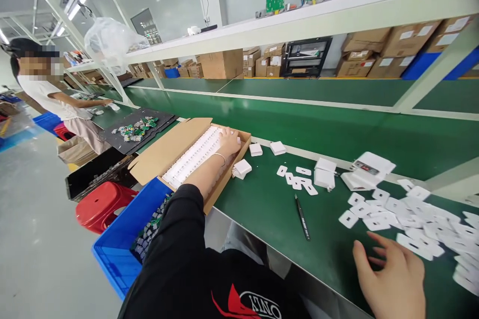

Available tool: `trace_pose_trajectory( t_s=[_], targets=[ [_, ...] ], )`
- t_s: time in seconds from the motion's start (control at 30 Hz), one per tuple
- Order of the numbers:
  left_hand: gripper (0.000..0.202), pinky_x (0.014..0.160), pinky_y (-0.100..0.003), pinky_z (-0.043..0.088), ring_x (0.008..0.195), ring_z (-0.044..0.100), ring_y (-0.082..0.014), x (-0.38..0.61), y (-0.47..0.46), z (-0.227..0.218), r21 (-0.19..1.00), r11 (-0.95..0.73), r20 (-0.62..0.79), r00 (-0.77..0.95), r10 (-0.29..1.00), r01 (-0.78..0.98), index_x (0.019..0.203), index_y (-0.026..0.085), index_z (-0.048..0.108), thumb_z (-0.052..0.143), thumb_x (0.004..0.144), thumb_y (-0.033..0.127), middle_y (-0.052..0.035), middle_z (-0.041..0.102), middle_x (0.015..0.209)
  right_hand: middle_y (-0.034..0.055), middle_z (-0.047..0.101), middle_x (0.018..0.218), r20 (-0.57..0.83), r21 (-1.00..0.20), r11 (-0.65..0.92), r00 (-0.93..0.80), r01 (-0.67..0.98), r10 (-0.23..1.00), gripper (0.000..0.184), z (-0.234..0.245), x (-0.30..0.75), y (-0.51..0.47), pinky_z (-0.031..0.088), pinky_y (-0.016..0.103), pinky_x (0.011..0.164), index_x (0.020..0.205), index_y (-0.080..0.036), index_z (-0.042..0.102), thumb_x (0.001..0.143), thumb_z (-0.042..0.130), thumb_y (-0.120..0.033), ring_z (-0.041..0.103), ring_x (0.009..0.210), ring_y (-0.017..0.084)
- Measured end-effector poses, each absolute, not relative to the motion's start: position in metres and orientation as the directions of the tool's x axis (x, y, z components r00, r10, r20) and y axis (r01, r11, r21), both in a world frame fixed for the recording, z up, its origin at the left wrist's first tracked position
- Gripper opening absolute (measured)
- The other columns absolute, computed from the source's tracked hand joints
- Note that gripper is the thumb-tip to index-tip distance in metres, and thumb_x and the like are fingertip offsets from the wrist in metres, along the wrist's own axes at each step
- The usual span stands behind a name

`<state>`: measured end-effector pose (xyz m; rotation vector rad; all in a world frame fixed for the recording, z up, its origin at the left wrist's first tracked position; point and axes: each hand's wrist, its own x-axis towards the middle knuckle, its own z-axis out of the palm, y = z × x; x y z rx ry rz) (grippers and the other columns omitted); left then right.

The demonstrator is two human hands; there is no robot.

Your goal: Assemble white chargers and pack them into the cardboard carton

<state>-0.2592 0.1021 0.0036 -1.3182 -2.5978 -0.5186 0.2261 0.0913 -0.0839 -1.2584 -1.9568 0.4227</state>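
My left hand (229, 142) reaches into the far end of an open cardboard box (245, 140), fingers bent down over rows of white plastic pieces (192, 159). What its fingertips grip is hidden. My right hand (392, 274) is over the green table at the right, thumb and fingers apart and nothing in them. Just beyond it lies a spread pile of flat white plates with small slots (411, 217). Black tweezers (302, 217) lie mid-table, near a smaller group of white plates (299, 182). White housings (242, 168) stand beside the box.
White cases (325, 173) and a white device with a small display (372, 167) stand along the table's back. A blue bin (116, 239) of circuit parts and a red stool (101, 204) are at left. Further off, a co-worker (56, 94) works beside a black mat (164, 118).
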Motion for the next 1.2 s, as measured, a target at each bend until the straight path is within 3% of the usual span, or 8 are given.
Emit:
trace_pose_trajectory(
  t_s=[0.1,0.23,0.47,0.6,0.77,1.0,1.1,1.2],
  targets=[
    [0.032,0.117,-0.06,0.044,0.139,0.054,-0.0337,-0.256,0.105,0.006,0.198,0.557,0.285,-0.591,0.754,0.806,0.124,0.012,0.068,0.071,0.097,0.03,-0.0167,0.059,0.147,0.0244,0.052,0.158,0.426,-0.422,0.479,-0.298,0.769,0.854,0.079,-0.085,0.217,0.105,0.044,0.076,0.106,0.15,-0.017,0.058,0.095,0.046,-0.071,0.05,0.14,0.055],
    [0.022,0.118,-0.062,0.035,0.143,0.046,-0.0416,-0.252,0.108,0.014,0.153,0.571,0.22,-0.592,0.776,0.806,0.11,0.008,0.071,0.065,0.095,0.023,-0.0276,0.054,0.151,0.0177,0.054,0.16,0.381,-0.338,0.536,-0.408,0.773,0.83,0.079,-0.103,0.215,0.108,0.038,0.075,0.115,0.154,-0.02,0.053,0.099,0.034,-0.073,0.048,0.147,0.049],
    [0.038,0.115,-0.063,0.03,0.141,0.041,-0.0465,-0.229,0.113,0.039,0.128,0.548,0.282,-0.56,0.779,0.827,0.126,0.007,0.063,0.044,0.099,0.026,-0.0301,0.049,0.147,0.0172,0.066,0.145,0.434,-0.372,0.574,-0.41,0.729,0.803,0.05,-0.109,0.243,0.088,0.044,0.062,0.114,0.132,-0.019,0.063,0.105,0.041,-0.055,0.054,0.143,0.039],
    [0.036,0.111,-0.054,0.036,0.134,0.045,-0.0408,-0.195,0.135,0.043,0.086,0.347,0.388,-0.352,0.852,0.934,0.13,0.015,0.06,0.044,0.099,0.024,-0.0226,0.053,0.141,0.0173,0.069,0.14,0.478,-0.417,0.548,-0.337,0.726,0.811,0.036,-0.101,0.241,0.081,0.048,0.057,0.108,0.119,-0.02,0.065,0.104,0.05,-0.049,0.059,0.136,0.037],
    [0.047,0.108,-0.045,0.042,0.13,0.054,-0.0355,-0.122,0.172,0.026,0.079,0.017,0.197,-0.033,0.98,0.997,0.137,0.018,0.055,0.056,0.1,0.047,-0.0172,0.06,0.139,0.0119,0.072,0.136,0.467,-0.393,0.533,-0.336,0.749,0.818,0.029,-0.091,0.237,0.075,0.044,0.055,0.106,0.12,-0.023,0.066,0.104,0.055,-0.044,0.059,0.132,0.035],
    [0.08,0.102,-0.047,0.042,0.112,0.068,-0.0396,-0.013,0.192,-0.009,0.097,0.03,0.064,-0.036,0.997,0.995,0.139,0.005,0.05,0.055,0.094,0.072,-0.0243,0.072,0.117,0.008,0.075,0.132,0.441,-0.393,0.613,-0.444,0.686,0.78,0.026,-0.08,0.242,0.072,0.043,0.049,0.098,0.124,-0.027,0.068,0.104,0.055,-0.035,0.061,0.119,0.031],
    [0.069,0.102,-0.047,0.042,0.113,0.069,-0.0393,0.007,0.189,-0.017,0.101,0.05,0.027,-0.053,0.998,0.994,0.138,0.007,0.051,0.064,0.093,0.057,-0.025,0.072,0.121,0.0078,0.072,0.136,0.422,-0.387,0.639,-0.488,0.665,0.764,0.03,-0.077,0.241,0.071,0.044,0.049,0.099,0.129,-0.028,0.067,0.103,0.054,-0.031,0.059,0.124,0.031],
    [0.06,0.102,-0.047,0.044,0.114,0.069,-0.0379,0.006,0.179,-0.014,0.133,0.033,0.036,-0.038,0.999,0.991,0.14,0.008,0.049,0.067,0.09,0.036,-0.0241,0.07,0.127,0.012,0.068,0.136,0.442,-0.365,0.588,-0.422,0.721,0.792,0.033,-0.078,0.239,0.069,0.045,0.049,0.095,0.129,-0.026,0.067,0.1,0.059,-0.041,0.057,0.123,0.034]
  ],
)
